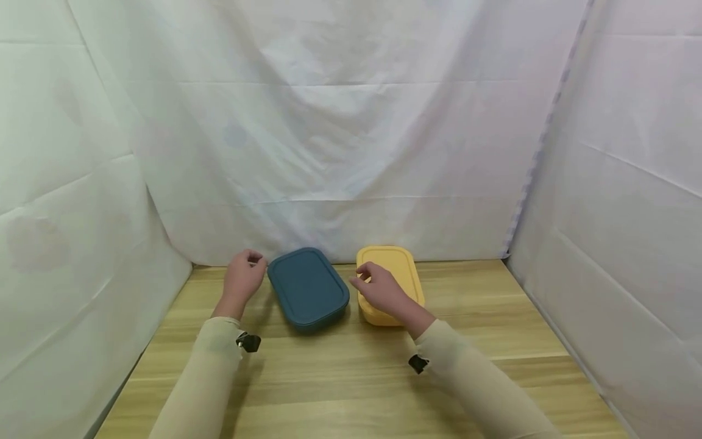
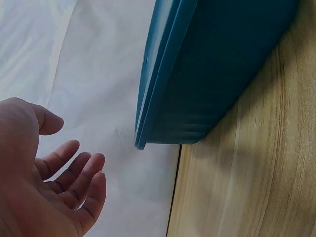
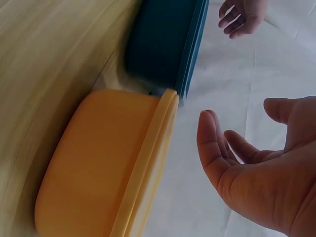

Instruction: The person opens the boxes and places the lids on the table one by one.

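Two lidded boxes lie side by side near the back of the wooden table (image 1: 351, 378). The dark blue box (image 1: 307, 288) (image 2: 207, 74) (image 3: 165, 44) is on the left, the yellow box (image 1: 390, 281) (image 3: 103, 168) on the right. My left hand (image 1: 245, 275) (image 2: 44, 182) hovers just left of the blue box, fingers loosely curled, holding nothing. My right hand (image 1: 378, 288) (image 3: 256, 163) hovers over the yellow box's left side, fingers relaxed and spread, apart from the lid. In the right wrist view the left hand (image 3: 244, 17) shows beyond the blue box.
White cloth (image 1: 351, 140) hangs behind the table and along both sides, closing it in. Both forearms wear beige sleeves (image 1: 208, 372) with small black clips at the wrists. Bare wood lies in front of the boxes.
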### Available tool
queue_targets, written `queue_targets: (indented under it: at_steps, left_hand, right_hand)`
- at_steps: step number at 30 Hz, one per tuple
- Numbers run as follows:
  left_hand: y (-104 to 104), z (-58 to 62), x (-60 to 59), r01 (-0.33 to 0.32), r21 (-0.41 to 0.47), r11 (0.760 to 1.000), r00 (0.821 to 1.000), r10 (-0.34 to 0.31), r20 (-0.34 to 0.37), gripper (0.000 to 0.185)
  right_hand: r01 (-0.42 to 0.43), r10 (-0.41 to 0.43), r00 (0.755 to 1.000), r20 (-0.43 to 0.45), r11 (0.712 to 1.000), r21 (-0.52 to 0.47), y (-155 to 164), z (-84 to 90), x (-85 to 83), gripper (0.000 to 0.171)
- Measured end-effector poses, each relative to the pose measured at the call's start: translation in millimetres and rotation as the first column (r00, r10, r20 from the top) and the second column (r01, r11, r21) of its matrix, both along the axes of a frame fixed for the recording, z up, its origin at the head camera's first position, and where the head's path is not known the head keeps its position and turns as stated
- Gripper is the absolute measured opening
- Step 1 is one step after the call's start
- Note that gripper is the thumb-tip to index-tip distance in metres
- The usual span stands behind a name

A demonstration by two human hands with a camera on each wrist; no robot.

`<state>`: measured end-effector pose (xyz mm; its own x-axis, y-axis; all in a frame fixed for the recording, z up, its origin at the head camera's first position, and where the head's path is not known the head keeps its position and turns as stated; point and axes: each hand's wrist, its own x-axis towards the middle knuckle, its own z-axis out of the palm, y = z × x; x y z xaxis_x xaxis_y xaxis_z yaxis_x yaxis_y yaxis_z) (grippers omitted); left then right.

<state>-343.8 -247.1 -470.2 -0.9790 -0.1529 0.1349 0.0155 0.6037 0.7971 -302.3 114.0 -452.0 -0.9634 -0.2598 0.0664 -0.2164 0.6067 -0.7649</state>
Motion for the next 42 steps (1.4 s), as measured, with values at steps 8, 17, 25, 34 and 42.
queue_targets:
  at_steps: [8, 17, 25, 34, 42]
  left_hand:
    - [-6, -0.8, -3.9, -0.017, 0.097, 0.995, 0.999, 0.013, 0.047, 0.048]
    - [-7, -5.6, -4.3, -0.034, 0.159, 0.987, 0.996, 0.020, 0.086, 0.052]
    - [-1, -18.5, -14.3, -0.047, 0.204, 0.978, 0.987, 0.014, 0.162, 0.060]
    - [4, -29.4, -14.7, -0.047, 0.230, 0.972, 0.983, 0.004, 0.183, 0.067]
    - [10, -37.3, -21.1, -0.073, 0.252, 0.965, 0.983, 0.027, 0.184, 0.060]
  right_hand:
    - [0.024, -0.025, 0.999, 0.030, 1.000, 0.016, -17, 1.4, -4.1, 0.048]
    - [-0.002, 0.000, 0.998, 0.061, 1.000, 0.023, -28, 1.6, -10.5, 0.056]
    - [0.010, -0.014, 0.995, 0.094, 0.999, 0.046, -40, 1.2, -17.2, 0.058]
    - [-0.020, 0.007, 0.995, 0.102, 0.992, 0.128, -54, -5.6, -27.3, 0.064]
    - [0.000, -0.017, 0.994, 0.104, 0.987, 0.162, -62, -9.0, -33.8, 0.068]
